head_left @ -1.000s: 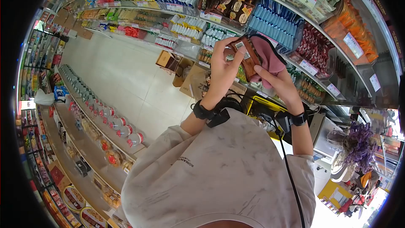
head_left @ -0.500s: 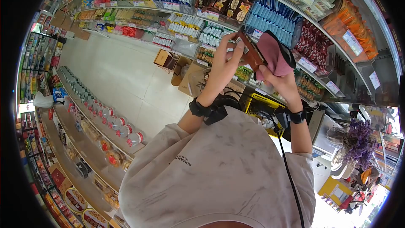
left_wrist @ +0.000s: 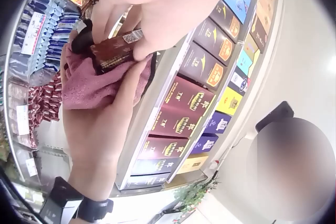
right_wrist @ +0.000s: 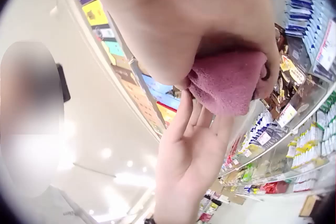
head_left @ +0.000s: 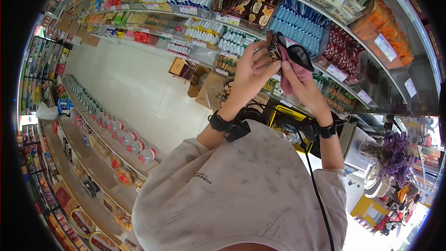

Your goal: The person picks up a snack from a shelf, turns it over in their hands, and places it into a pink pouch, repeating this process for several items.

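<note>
A small packet (head_left: 273, 46) in a glossy dark brown wrapper is between the two hands in front of the shelves. My left hand (head_left: 251, 74) pinches it, with thumb and fingertips on the wrapper in the left wrist view. A folded pink cloth (head_left: 293, 72) with black trim is gripped in my right hand (head_left: 307, 94). The cloth lies against the packet (left_wrist: 114, 51) in the left wrist view and partly covers it. Both thumbs are close together at the packet's near end. In the right wrist view the cloth (right_wrist: 228, 82) bulges out of the right hand and hides the packet.
Shelf bins ahead hold brown packets (head_left: 248, 1), blue packets (head_left: 297, 23) and dark red packets (head_left: 343, 49). Cardboard boxes (head_left: 211, 90) and a yellow-framed basket (head_left: 283, 116) stand below. A shelf on the left bears a row of jars (head_left: 134, 145).
The packet has turned from its labelled face, past its edge, to standing more upright. The cloth has shifted in over it, and the right thumb has moved closer to the left.
</note>
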A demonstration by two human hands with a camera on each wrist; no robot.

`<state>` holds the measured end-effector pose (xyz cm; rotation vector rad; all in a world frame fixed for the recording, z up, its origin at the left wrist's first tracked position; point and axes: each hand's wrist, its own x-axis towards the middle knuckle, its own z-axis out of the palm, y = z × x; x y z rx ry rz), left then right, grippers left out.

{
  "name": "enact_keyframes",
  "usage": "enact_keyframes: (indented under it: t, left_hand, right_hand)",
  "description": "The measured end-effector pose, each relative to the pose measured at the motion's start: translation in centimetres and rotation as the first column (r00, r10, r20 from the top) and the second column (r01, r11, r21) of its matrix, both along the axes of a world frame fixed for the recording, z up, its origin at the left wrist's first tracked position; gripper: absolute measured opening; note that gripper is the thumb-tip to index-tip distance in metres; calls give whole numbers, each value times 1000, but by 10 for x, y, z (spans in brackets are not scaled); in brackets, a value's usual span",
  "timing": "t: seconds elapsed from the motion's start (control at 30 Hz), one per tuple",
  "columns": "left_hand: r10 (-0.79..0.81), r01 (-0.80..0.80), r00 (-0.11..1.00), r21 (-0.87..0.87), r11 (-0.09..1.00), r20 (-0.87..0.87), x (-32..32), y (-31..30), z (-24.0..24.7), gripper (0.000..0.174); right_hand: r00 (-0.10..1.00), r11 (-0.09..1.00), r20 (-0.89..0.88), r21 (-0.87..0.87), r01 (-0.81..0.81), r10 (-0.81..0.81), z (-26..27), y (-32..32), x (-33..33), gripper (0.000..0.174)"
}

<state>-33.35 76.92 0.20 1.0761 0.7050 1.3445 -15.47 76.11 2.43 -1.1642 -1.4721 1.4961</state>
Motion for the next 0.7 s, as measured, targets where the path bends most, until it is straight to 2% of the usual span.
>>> enact_keyframes:
  t: [0.03, 0.1, 0.17, 0.2, 0.23, 0.4, 0.53, 0.6, 0.63, 0.67, 0.7]
  left_hand:
    - [-12, 12, 1000, -3, 1000, 9, -2, -1, 3, 50]
    - [-32, 32, 999, -8, 999, 27, -9, -3, 6, 42]
    - [-85, 86, 996, -29, 996, 17, -15, -3, 5, 35]
    - [-110, 111, 994, -40, 993, 12, -16, -3, 5, 32]
    - [-89, 89, 996, -15, 996, 11, -15, -4, 6, 32]
    - [37, -36, 999, 51, 998, -10, -9, -2, 5, 27]
    - [102, -95, 993, -119, 988, 55, -13, -3, 7, 27]
    - [144, -128, 987, -204, 971, 66, -18, -1, 3, 27]
    - [143, -126, 986, -178, 976, 85, -18, -2, 4, 26]
    - [139, -123, 985, -151, 981, 104, -17, -2, 8, 25]
    - [135, -120, 983, -123, 985, 125, -15, -3, 9, 25]
  right_hand:
    - [1000, 1000, 15, -2, -1, 1, -6, 5, 6, 27]
    - [992, 998, -119, -46, -42, 37, -11, 7, 12, 26]
    - [989, 995, -145, -86, -56, 43, -12, 8, 17, 26]
    - [994, 993, -102, -106, -45, 34, -10, 6, 19, 27]
    - [998, 991, -59, -128, -34, 26, -9, 4, 20, 28]
    - [997, 996, 4, -16, 83, -83, -4, -7, 5, 26]
    - [978, 971, -26, 121, 208, -206, -11, -16, 5, 23]
    - [981, 980, 17, 52, 190, -191, -18, -4, 29, 24]
    - [982, 983, 38, 15, 182, -183, -20, 4, 37, 25]
    - [970, 966, -28, 89, 242, -240, -20, 11, 38, 29]
    - [936, 939, -106, 45, 342, -336, -15, 14, 29, 29]
